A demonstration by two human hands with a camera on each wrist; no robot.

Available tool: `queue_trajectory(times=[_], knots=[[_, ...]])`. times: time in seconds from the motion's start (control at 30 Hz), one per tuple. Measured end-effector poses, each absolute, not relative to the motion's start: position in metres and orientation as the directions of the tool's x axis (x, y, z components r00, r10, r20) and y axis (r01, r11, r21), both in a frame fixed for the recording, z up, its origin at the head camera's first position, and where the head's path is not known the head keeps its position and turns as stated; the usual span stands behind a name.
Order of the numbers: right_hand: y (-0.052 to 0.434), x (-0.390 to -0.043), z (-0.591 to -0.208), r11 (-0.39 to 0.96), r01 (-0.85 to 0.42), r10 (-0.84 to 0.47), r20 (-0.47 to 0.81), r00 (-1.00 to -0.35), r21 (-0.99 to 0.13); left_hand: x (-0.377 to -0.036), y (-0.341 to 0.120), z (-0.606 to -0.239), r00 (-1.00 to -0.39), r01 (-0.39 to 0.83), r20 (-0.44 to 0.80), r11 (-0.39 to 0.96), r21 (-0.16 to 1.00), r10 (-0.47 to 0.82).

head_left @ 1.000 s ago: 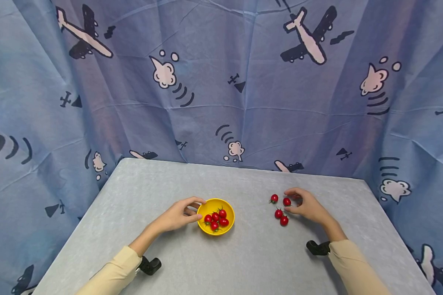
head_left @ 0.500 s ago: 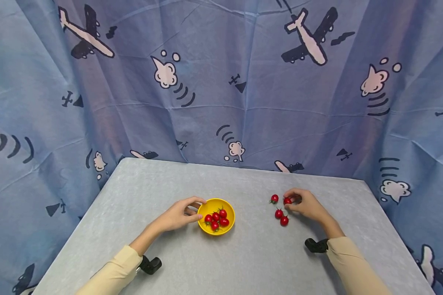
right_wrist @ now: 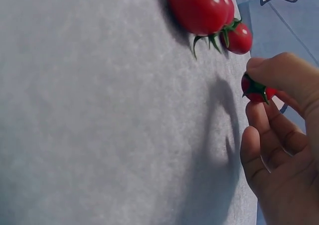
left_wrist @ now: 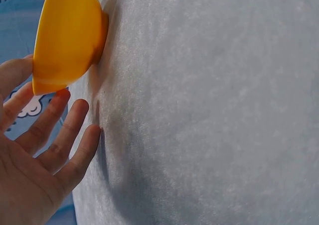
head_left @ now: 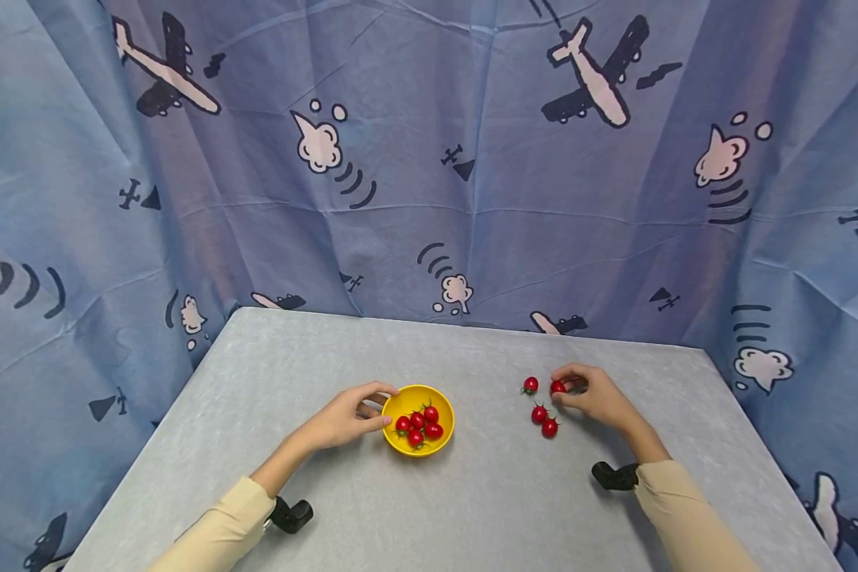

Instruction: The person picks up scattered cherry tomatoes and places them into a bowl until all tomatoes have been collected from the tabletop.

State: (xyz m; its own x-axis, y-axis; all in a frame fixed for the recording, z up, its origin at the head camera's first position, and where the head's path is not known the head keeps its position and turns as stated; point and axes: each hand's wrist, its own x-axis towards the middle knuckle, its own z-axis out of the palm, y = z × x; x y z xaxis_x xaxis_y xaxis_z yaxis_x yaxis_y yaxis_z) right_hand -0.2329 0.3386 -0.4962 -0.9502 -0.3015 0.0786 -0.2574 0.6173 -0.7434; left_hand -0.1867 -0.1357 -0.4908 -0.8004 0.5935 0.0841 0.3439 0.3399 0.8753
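My right hand [head_left: 593, 396] pinches a cherry tomato [right_wrist: 256, 88] between thumb and fingers; in the right wrist view it appears held just off the table, green calyx towards the camera. Three more cherry tomatoes lie beside it: one at the far left [head_left: 531, 385], and two touching or nearly so, a nearer one [head_left: 549, 428] and another [head_left: 539, 414]. A yellow bowl [left_wrist: 70, 36] holds several cherry tomatoes [head_left: 416, 420]. On the bowl's left side, my left hand [head_left: 345, 415] holds the rim with thumb and fingers.
A pale grey table [head_left: 486, 508] bears everything. Blue curtain [head_left: 429, 159] with printed aeroplanes hangs behind and around it. Each wrist wears a black camera mount, one on the left [head_left: 290, 515] and one on the right [head_left: 615, 476].
My right thumb and fingers have closed round the cherry tomato, which has shifted slightly up and right. The left hand and bowl stay in place.
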Motion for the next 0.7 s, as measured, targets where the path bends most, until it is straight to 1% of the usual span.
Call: queue_trajectory(times=[0.3,0.57,0.7], knots=[[0.339,-0.225,-0.494,0.598,-0.281,-0.285,0.128,-0.95,-0.751,-0.187,-0.136,-0.491,-0.8,0.346,0.085,0.34,0.875,0.594],[0.335,-0.218,-0.49,0.613,-0.265,-0.27,0.117,-0.956,-0.745,-0.186,-0.136,-0.49,-0.79,0.365,0.108,0.322,0.873,0.603],[0.332,-0.217,-0.491,0.595,-0.278,-0.28,0.129,-0.951,-0.754,-0.187,-0.137,-0.49,-0.796,0.35,0.092,0.33,0.877,0.598]])
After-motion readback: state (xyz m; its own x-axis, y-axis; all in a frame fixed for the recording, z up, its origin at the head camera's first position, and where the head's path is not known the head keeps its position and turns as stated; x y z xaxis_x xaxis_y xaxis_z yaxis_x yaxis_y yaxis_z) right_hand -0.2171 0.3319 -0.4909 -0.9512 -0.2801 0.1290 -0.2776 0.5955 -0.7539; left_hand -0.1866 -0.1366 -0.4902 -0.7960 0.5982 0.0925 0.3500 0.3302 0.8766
